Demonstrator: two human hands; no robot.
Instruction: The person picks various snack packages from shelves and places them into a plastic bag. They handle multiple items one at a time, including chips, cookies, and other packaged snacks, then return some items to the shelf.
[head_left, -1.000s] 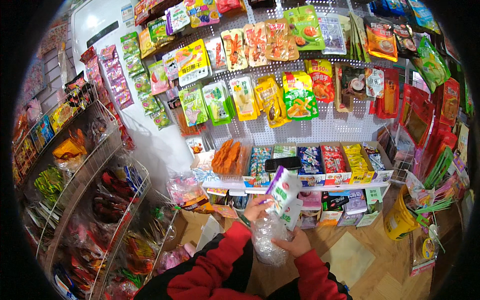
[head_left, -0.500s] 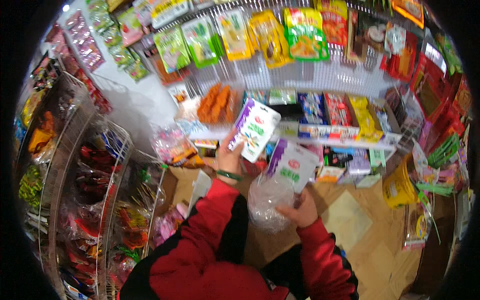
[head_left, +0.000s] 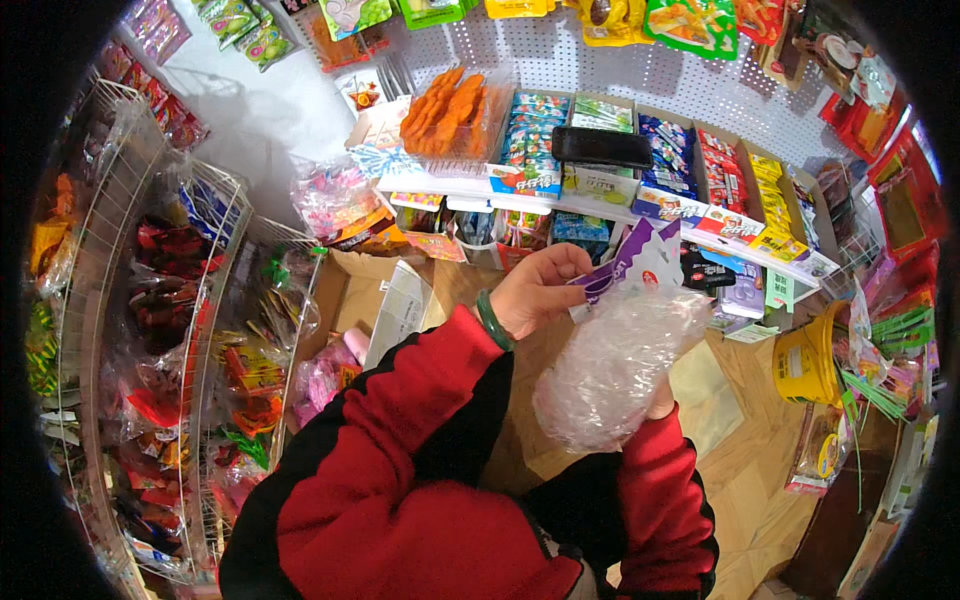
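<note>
My left hand (head_left: pixel 545 290) pinches the edge of a flat purple-and-white packet (head_left: pixel 655 250) between thumb and fingers. Two such packets seem to overlap here, though the bag hides most of them. In front of them is a crumpled clear plastic bag (head_left: pixel 620 365), puffed out and shiny. My right hand (head_left: pixel 661 400) is mostly covered by this bag; only part of it shows at the bag's lower right, where it holds the bag up. A green bangle (head_left: pixel 492 320) circles my left wrist.
Ahead is a white shelf with boxes of small sachets, a black phone (head_left: pixel 601 147) and a pack of orange snacks (head_left: pixel 445 115). Wire racks (head_left: pixel 200 400) of bagged goods stand at left. An open cardboard box (head_left: pixel 345 300) and a yellow bucket (head_left: pixel 806 355) flank me.
My left hand has brought its packet down and right, against the packet and bag at my right hand. The bag has risen and now covers much of them. The view has tilted downward.
</note>
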